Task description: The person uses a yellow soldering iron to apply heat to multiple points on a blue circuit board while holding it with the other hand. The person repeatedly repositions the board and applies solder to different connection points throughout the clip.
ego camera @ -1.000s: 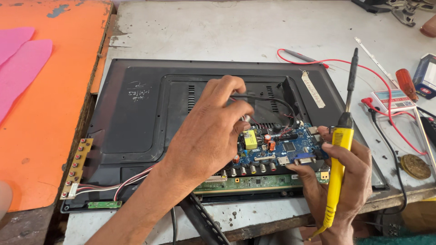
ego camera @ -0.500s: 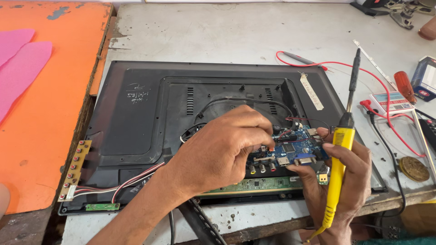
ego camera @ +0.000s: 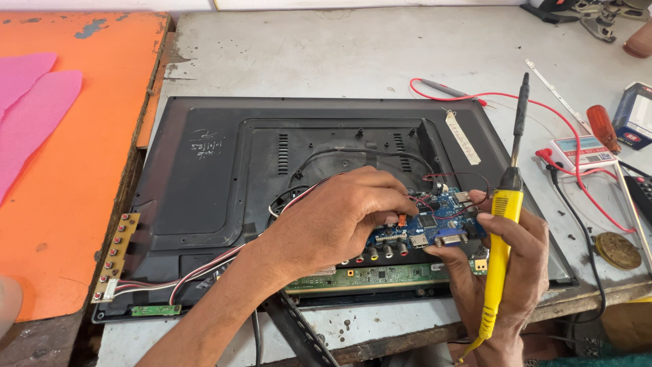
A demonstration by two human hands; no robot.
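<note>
Circuit board (ego camera: 435, 228) lies on the panel (ego camera: 204, 204); tester (ego camera: 577, 153) to its right

my left hand (ego camera: 339, 221) has slid down off the yellow part onto the blue circuit board's (ego camera: 435, 221) left edge, fingers pinching there.

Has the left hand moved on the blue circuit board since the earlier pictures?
Yes. The left hand shifted down toward the near edge of the blue circuit board, uncovering the black cable loop.

A worn grey workbench (ego camera: 326, 61) carried a black television back panel (ego camera: 224, 177) lying flat; red test leads (ego camera: 543, 109), a small meter (ego camera: 584, 153), a red-handled screwdriver (ego camera: 602, 126) and a bronze disc (ego camera: 618, 250) lay to its right; an orange board (ego camera: 68, 204) adjoined it on the left.
</note>
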